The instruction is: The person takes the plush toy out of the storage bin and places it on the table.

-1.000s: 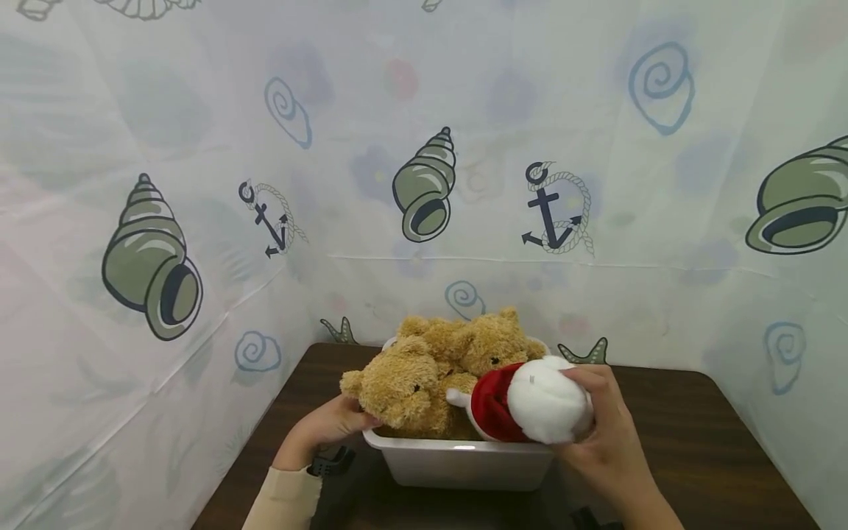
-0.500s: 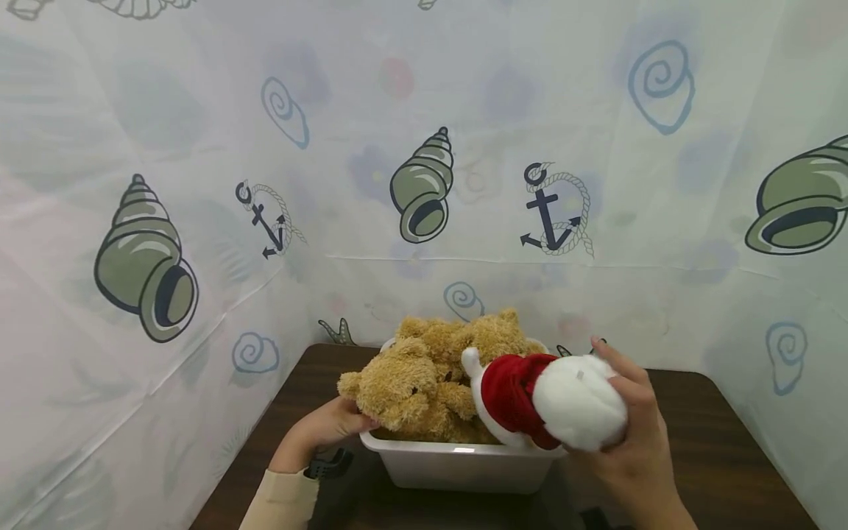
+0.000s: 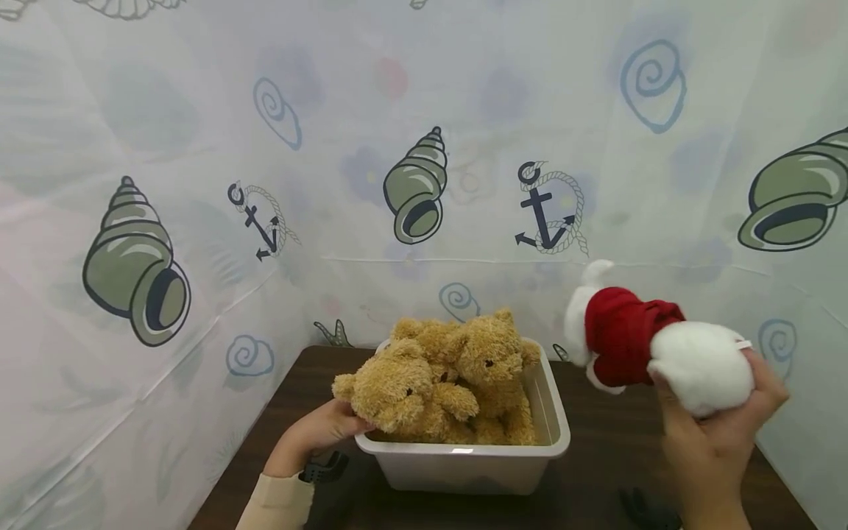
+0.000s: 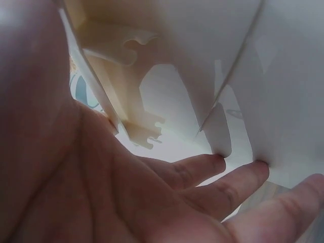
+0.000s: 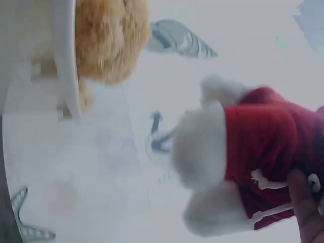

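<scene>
A white plush toy in a red hoodie (image 3: 623, 335) is up in the air to the right of the tub, tilted sideways. My right hand (image 3: 722, 442) grips it by its round white end. In the right wrist view, white drawstrings (image 5: 273, 185) hang from the hoodie and a finger lies across it. A white plastic tub (image 3: 464, 471) stands on the table with several tan teddy bears (image 3: 404, 390) crowded inside. My left hand (image 3: 318, 438) holds the tub's left rim beside the nearest bear. In the left wrist view, its fingertips touch the tub's outer wall (image 4: 202, 91).
The dark brown table (image 3: 603, 419) extends on both sides of the tub. A white curtain (image 3: 351, 213) printed with shells and anchors hangs behind it and along the sides. A black strap (image 3: 649, 508) is near the right wrist.
My right hand has lifted the white plush toy out from over the tub, up and to the right, uncovering the tub's right side. The left hand stays at the rim.
</scene>
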`<act>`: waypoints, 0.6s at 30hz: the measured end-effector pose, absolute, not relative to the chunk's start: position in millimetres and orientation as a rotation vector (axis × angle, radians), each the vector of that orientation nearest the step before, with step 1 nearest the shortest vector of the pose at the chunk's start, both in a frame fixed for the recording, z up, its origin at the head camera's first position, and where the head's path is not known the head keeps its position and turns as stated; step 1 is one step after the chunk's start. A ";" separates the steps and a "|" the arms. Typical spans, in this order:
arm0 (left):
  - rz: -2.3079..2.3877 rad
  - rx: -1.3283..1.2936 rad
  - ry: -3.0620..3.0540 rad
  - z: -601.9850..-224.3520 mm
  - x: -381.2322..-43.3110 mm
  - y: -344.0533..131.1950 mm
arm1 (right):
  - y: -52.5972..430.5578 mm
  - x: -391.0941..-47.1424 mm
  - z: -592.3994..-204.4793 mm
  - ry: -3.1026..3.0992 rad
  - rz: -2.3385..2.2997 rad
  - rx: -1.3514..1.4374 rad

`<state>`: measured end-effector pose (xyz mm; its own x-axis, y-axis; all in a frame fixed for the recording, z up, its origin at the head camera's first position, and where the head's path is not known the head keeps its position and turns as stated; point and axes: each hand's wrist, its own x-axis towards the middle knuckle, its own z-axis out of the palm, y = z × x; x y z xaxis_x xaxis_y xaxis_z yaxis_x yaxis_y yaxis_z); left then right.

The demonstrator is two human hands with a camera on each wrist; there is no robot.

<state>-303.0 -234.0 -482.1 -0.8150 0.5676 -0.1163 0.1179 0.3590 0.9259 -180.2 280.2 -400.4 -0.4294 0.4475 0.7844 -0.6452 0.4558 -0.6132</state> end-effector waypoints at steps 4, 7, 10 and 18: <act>1.454 0.616 2.214 -479.4 -304.0 -232.7 | 302.3 -181.8 -397.0 -1.624 1.198 -0.031; 1.464 0.606 2.197 -478.6 -302.4 -231.6 | 319.7 -185.5 -401.8 -1.643 1.177 -0.116; 1.465 0.591 2.188 -479.1 -299.6 -231.6 | 334.1 -191.4 -411.7 -1.660 1.135 -0.135; 1.439 0.594 2.248 -478.9 -298.1 -231.7 | 362.4 -212.8 -438.0 -1.721 1.015 -0.154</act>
